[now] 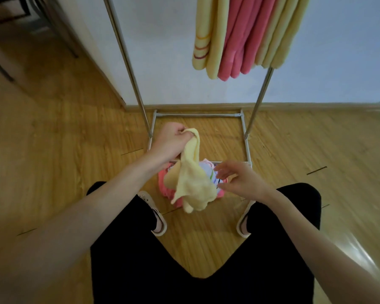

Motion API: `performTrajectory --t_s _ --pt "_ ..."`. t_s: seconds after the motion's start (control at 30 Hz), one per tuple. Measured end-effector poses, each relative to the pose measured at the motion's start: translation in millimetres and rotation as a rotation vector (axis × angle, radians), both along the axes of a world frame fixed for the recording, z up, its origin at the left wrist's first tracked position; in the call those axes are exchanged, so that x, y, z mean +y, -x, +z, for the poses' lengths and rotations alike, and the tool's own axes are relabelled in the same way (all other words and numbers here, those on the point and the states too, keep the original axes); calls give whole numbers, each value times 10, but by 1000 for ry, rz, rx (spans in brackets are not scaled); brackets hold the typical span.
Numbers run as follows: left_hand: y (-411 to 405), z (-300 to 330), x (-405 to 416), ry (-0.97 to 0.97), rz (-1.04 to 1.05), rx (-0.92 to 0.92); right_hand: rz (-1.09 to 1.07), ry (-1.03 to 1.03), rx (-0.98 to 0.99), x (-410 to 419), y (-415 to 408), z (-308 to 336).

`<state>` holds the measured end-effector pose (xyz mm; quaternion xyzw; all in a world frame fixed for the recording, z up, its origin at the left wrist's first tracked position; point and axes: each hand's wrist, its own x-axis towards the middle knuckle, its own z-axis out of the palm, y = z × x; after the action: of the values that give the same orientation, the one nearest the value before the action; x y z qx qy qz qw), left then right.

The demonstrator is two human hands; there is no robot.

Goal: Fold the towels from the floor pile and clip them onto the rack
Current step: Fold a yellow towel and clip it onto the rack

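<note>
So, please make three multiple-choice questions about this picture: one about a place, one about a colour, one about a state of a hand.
1. Where does the pile of towels lie?
A. on the floor, by the base of the rack
B. on a chair
C. on a shelf

2. What colour is the towel that the left hand holds up?
A. blue
B. pale yellow
C. green

3. How is the right hand?
A. closed round a clip
B. flat on the floor
C. open, fingers spread near the towel

Answers:
1 A, the pile sits on the wooden floor between the feet and the rack's frame.
2 B, the yellow towel hangs from that hand's grip.
3 C, its fingers are spread and hold nothing.
</note>
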<state>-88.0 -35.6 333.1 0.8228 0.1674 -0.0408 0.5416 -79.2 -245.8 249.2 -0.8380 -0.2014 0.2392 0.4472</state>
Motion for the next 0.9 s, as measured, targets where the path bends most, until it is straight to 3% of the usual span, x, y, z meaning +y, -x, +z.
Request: performTrajectory --t_s 0.1,0.23,0.4,0.7,0.8,0.9 --pt "-4 205 -78 121 84 23 148 43 -16 106 139 23" --pt "8 449 -62 353 194 42 88 52 -107 241 123 32" --pt "16 542 179 554 449 39 -18 -58 -59 75 57 256" --pt "-64 477 282 468 450 -63 -120 -239 -107 116 -50 1070" --pt "-23 526 232 363 301 -150 -144 -311 -47 213 -78 1229" --pt "83 570 213 91 78 -279 -190 -354 18 306 -116 1316"
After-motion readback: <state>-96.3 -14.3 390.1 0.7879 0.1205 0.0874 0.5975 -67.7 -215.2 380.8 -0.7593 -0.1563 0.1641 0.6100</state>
